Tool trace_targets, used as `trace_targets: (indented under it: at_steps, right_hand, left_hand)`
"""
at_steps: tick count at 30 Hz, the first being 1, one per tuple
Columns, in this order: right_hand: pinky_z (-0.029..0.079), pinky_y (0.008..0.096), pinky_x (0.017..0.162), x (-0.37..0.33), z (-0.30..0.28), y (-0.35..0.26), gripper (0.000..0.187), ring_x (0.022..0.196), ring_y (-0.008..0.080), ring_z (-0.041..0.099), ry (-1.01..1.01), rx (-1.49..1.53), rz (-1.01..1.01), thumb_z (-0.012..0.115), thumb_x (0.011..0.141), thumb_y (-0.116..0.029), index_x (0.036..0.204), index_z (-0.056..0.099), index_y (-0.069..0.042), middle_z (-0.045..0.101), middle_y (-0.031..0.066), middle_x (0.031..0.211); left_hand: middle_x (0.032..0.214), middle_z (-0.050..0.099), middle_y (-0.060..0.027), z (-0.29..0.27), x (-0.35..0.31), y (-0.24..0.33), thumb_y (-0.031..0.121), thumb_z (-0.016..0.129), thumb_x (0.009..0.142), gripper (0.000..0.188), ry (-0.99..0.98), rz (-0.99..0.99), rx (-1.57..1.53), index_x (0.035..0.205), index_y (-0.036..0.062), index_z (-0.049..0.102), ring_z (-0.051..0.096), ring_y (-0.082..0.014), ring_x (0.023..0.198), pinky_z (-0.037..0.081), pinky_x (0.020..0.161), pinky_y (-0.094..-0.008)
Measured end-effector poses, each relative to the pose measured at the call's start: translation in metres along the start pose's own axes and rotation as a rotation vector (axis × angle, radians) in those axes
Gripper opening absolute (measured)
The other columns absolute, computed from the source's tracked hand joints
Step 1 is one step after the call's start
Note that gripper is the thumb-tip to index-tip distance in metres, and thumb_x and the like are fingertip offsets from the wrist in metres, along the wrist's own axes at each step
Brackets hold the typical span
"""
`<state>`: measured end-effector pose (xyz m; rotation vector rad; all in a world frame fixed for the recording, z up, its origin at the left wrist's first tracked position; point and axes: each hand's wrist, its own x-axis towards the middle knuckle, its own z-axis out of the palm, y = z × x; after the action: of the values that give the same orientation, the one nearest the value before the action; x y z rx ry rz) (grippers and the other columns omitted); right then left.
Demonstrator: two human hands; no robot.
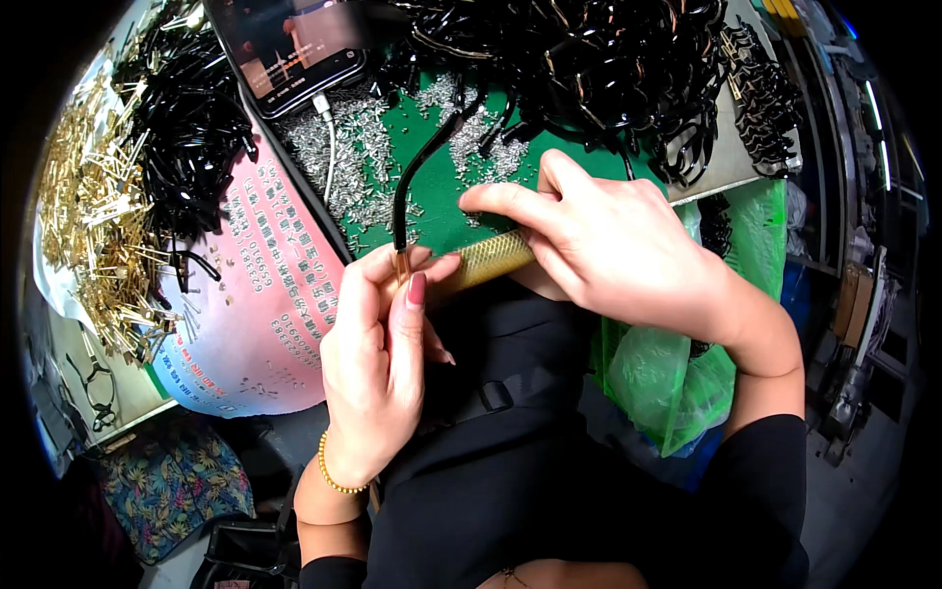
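Upright between the fingertips of my left hand [383, 339], a black eyeglass temple [412, 177] is pinched by its gold metal end, the curved tip reaching up over the green mat [461, 201]. My right hand [608, 231] curls its lower fingers around a gold cylinder with a cross-hatched surface [491, 257]; its index finger points out to the left. The cylinder's left end lies against my left fingers, which hide that tip. Small silver metal pieces [368, 157] are scattered over the mat beyond my hands.
Black temples [589, 69] pile up at the back right, with another heap [186, 118] at the left. Gold metal parts [98, 206] lie farther left beside a pink printed sheet [255, 324]. A phone [294, 49] with a white cable stands behind; a green plastic bag [677, 383] hangs at the right.
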<state>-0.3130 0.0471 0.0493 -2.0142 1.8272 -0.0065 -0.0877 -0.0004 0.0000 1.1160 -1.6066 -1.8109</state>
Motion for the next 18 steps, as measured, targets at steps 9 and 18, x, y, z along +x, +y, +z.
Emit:
trace_targets:
  at_steps: [9,18]
  right_hand:
    - [0.053,0.0239,0.052,0.008,-0.022,-0.026,0.049,0.064,0.0082,0.062,-0.478,1.311,0.317,0.045,0.104,-0.015,0.151,0.031,-0.012,0.051,0.0021,0.089]
    - [0.048,0.0243,0.045,0.007,-0.029,-0.026,0.051,0.055,0.0104,0.057,-0.523,1.482,0.396,0.049,0.103,-0.017,0.147,0.026,-0.006,0.055,0.0068,0.096]
  left_hand:
    - [0.099,0.076,-0.0098,-0.002,0.005,-0.003,0.004,0.053,0.104,0.023,0.037,0.102,0.111,0.124,-0.003,0.059,0.063,-0.0079,0.059,0.053,0.057,-0.023]
    - [0.093,0.072,-0.0139,0.002,0.007,-0.011,-0.003,0.062,0.095,0.027,0.182,0.53,0.721,0.122,-0.0055,0.062,0.068,-0.0225,0.068,0.054,0.061,-0.031]
